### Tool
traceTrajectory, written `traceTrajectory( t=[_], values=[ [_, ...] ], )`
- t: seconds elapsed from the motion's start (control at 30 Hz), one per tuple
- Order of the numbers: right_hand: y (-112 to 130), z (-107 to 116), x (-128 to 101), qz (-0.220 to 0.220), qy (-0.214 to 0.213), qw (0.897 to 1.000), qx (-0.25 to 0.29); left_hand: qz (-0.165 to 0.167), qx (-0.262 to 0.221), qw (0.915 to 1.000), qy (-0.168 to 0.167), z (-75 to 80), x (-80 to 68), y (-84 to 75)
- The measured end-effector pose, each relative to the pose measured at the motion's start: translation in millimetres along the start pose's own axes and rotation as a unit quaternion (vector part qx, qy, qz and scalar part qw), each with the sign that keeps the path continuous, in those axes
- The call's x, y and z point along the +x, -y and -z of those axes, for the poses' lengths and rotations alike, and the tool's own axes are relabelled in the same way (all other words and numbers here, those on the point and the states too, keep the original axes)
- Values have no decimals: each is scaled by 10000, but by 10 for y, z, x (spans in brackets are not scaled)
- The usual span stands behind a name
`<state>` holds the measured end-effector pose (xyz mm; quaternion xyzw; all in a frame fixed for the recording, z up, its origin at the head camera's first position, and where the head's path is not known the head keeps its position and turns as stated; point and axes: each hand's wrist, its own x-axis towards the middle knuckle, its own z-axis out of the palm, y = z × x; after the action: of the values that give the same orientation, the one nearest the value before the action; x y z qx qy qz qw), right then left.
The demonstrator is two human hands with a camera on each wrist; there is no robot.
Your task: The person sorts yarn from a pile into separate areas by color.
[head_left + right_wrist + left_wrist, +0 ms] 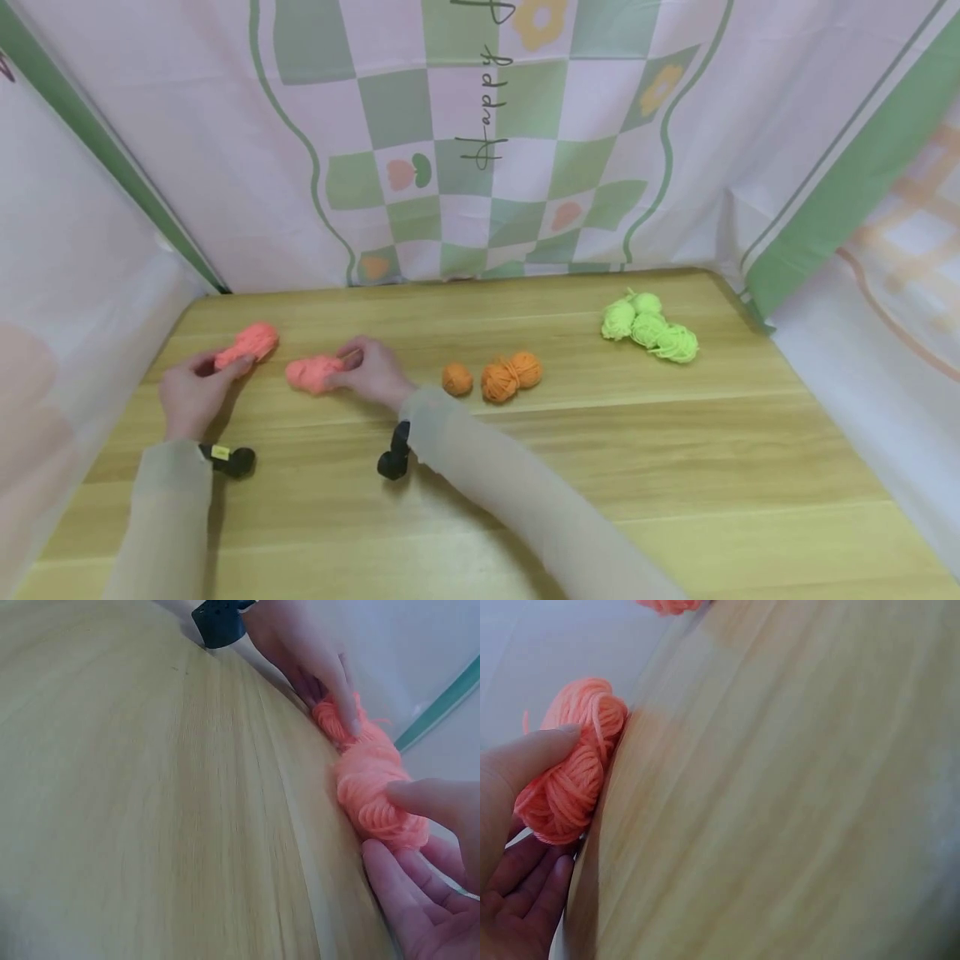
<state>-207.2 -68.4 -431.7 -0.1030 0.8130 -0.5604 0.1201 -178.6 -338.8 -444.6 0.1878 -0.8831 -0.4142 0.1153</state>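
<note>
At the table's left side, my left hand [189, 398] pinches a coral yarn bundle [257, 340]. In the left wrist view its thumb presses the strands of that bundle [570, 780], with the other fingers at its near end. My right hand [377, 373] holds a second coral yarn bundle [307, 375] by its right end, a short way to the right. The right wrist view shows the thumb on this bundle [367, 784] and the fingers at its lower end. Both bundles lie on or very close to the wooden table; any slight lift cannot be told.
Right of my right hand lie a small orange yarn ball [457, 379] and a joined orange yarn pair [501, 380]. Several lime-green yarn balls [648, 328] lie together at the back right. A patterned curtain [480, 167] borders the wooden table [600, 467] at the back.
</note>
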Motion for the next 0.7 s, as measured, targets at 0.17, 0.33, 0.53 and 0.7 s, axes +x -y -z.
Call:
traceTrajectory(
  t=[0.17, 0.33, 0.53, 0.7],
  values=[
    [64, -72, -54, -271, -77, 9992, 289, -13, 25, 10000, -14, 4, 3, 6],
    [137, -205, -111, -478, 630, 9927, 906, -44, 20, 10000, -5, 3, 15, 24],
    [164, -239, -136, 0, 1758, 9841, 265, 23, -7, 10000, 42, 9, 12, 3],
    [137, -242, -127, 95, 2082, 9779, 168, 164, -107, 9997, 156, 18, 0, -26]
  ],
)
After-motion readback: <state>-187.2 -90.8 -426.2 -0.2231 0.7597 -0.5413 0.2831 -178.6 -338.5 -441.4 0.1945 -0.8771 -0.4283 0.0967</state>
